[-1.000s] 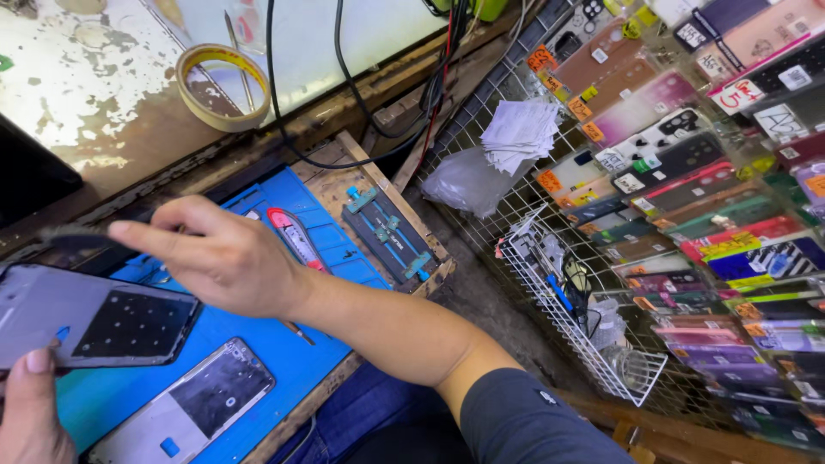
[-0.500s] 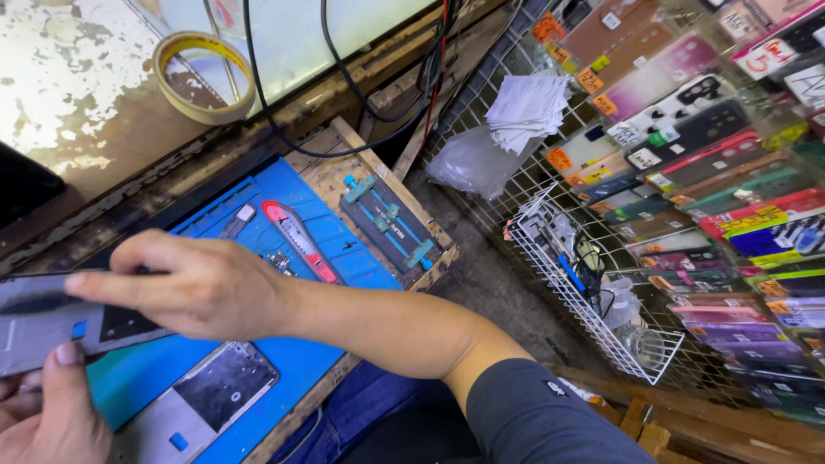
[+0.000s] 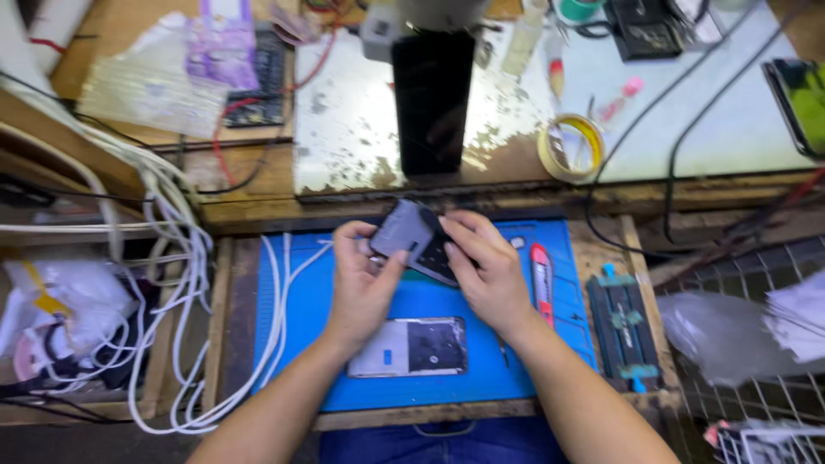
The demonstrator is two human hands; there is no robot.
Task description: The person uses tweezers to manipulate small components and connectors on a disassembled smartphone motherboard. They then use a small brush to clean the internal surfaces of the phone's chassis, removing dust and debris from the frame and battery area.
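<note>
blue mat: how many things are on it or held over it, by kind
Phone parts: 2, one grey panel held by the left hand and right hand, one phone body lying flat on the blue mat
Red utility knives: 1
White cables crossing the mat's left edge: 1 bundle
Total: 4

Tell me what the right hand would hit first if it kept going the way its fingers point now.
The right hand points up and left, and it already touches the dark phone part that both hands hold. Beyond that lies the left hand; depth is unclear.
</note>
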